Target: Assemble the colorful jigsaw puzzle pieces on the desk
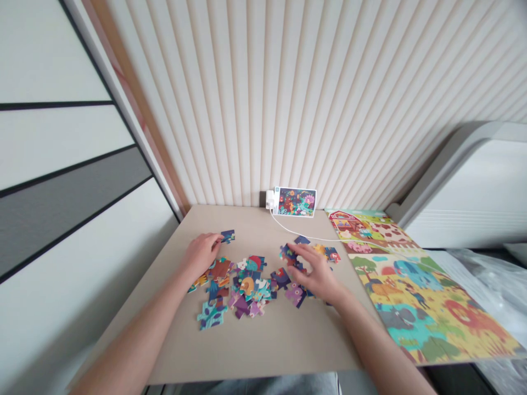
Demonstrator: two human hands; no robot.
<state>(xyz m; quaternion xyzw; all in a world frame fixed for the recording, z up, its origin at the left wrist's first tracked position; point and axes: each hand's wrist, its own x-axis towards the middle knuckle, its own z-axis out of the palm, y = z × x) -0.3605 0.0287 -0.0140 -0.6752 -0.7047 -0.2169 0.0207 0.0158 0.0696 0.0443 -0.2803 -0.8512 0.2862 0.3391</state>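
Note:
Near the back left of the beige table (263, 356), my left hand (202, 252) has its fingers closed on the edge of a dark blue puzzle piece (228, 236). My right hand (315, 272) is over the right side of the pile, fingers apart, its fingertips at a dark blue piece (288, 254); whether it grips this piece is unclear. Between the hands lies a loose heap of colourful puzzle pieces (249, 285), some overlapping. A teal piece (211, 315) lies at the heap's front left. My right hand hides some pieces beneath it.
A small picture card (295, 202) leans on the ribbed wall behind the table, beside a white charger (269, 199). Its cable (304, 236) runs right across the table. Assembled farm (370, 230) and safari (428, 302) puzzles lie at the right, near plastic wrapping (489, 280).

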